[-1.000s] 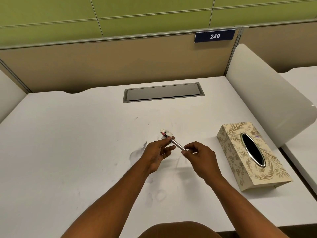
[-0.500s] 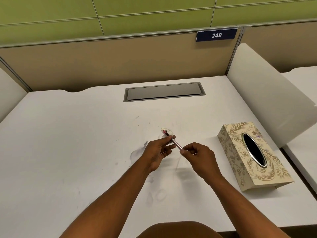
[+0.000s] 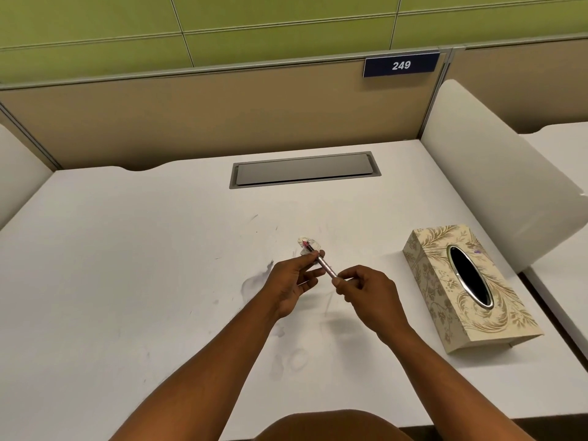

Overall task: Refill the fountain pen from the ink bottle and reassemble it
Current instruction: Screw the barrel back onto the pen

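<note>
1. A person's left hand (image 3: 294, 278) and right hand (image 3: 366, 289) share one slim fountain pen (image 3: 321, 261) just above a white counter (image 3: 127, 265), the pen slanting from the right hand up and away to the left.
2. The left grip is clamped on the pen's forward part, thumb and fingertips pinching it; the right grip is clamped on the rear end, fingers curled round it. Holding both ends suggests the two halves are being twisted or pushed together, or steadied while the tip is wiped.
3. The pen's tip, tinged red, rests in a small wad of white tissue (image 3: 307, 245) lying on the counter, likely placed to catch stray ink.
4. No ink bottle is visible in the head view, so the refill looks already done and reassembly under way; that is a judgement only.
5. A floral tissue box (image 3: 445, 281) stands to the right, within reach for wiping. Faint smudges mark the counter near the hands.
6. A grey cable hatch (image 3: 304, 169) sits further back, below a partition sign reading 249 (image 3: 401, 65).
</note>
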### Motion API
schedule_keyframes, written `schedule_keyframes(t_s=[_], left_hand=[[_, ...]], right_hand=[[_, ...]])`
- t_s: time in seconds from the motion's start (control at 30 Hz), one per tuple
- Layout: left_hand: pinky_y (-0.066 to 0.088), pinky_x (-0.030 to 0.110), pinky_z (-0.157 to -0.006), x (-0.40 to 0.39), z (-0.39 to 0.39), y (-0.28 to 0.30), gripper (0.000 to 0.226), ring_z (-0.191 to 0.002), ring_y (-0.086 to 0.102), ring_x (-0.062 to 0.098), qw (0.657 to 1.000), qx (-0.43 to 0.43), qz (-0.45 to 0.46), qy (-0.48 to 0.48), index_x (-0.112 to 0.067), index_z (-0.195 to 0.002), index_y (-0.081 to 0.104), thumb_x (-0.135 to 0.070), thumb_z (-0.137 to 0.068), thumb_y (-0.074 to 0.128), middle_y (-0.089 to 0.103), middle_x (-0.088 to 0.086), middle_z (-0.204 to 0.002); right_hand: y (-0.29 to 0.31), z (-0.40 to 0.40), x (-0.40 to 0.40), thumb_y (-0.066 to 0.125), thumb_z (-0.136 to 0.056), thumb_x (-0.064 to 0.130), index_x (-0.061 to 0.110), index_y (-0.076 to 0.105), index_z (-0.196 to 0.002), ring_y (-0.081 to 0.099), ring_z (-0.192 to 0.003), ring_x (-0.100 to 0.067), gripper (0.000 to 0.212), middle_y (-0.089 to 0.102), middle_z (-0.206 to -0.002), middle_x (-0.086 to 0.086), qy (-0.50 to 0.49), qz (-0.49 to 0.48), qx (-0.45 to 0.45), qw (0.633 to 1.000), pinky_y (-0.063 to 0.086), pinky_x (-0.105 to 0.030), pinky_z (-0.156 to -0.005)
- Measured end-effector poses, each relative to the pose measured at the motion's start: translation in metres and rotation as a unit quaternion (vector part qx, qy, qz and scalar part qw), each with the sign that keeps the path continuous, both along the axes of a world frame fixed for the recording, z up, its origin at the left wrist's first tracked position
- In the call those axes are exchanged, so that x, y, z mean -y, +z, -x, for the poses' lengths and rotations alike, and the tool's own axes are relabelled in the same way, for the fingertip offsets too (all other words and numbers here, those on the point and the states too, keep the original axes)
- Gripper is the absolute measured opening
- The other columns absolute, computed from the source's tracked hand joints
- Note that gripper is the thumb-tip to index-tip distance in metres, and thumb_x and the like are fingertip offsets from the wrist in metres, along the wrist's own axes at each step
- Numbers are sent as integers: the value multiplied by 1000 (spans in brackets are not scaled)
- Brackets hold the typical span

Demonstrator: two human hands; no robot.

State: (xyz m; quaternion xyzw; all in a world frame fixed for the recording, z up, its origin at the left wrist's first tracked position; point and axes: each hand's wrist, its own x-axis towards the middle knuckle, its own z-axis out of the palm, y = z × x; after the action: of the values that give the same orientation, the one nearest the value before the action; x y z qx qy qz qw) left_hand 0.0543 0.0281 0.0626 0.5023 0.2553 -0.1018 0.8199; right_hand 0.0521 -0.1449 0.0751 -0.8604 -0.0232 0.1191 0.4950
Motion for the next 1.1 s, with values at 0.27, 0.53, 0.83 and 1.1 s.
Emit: schedule_keyframes(t_s=[0.27, 0.53, 0.83, 1.1], left_hand=[[50, 32, -88, 5, 3, 1, 13, -110, 68, 26, 1000, -4, 4, -3, -19, -89, 80, -23, -91, 69, 75, 3, -117], [48, 35, -94, 7, 5, 5, 15, -108, 68, 26, 1000, 4, 6, -1, -20, -85, 80, -21, -93, 66, 74, 4, -119], [50, 33, -89, 6, 9, 3, 11, -104, 70, 23, 1000, -4, 6, -7, -21, -92, 76, -22, -93, 66, 75, 1, -117], [51, 32, -88, 6, 7, 3, 12, -103, 71, 23, 1000, -7, -1, -15, -19, -100, 75, -24, -94, 65, 75, -2, -116]], right_hand=[[0, 4, 3, 70, -85, 44, 34, 68, -92, 67, -77, -11, 13, 71, -83, 10, 8, 1, 6, 1000, 50, -33, -79], [4, 6, 0, 63, -91, 35, 29, 65, -90, 69, -70, -6, 6, 75, -70, 11, -5, -25, -8, 1000, 52, -39, -90], [0, 7, -1, 74, -83, 36, 30, 68, -88, 57, -60, 3, 9, 66, -67, 9, 1, -20, 26, 999, 44, -48, -99], [2, 8, 0, 67, -87, 46, 32, 68, -91, 62, -66, 4, 14, 73, -74, 11, -2, -23, 22, 999, 46, -44, -101]])
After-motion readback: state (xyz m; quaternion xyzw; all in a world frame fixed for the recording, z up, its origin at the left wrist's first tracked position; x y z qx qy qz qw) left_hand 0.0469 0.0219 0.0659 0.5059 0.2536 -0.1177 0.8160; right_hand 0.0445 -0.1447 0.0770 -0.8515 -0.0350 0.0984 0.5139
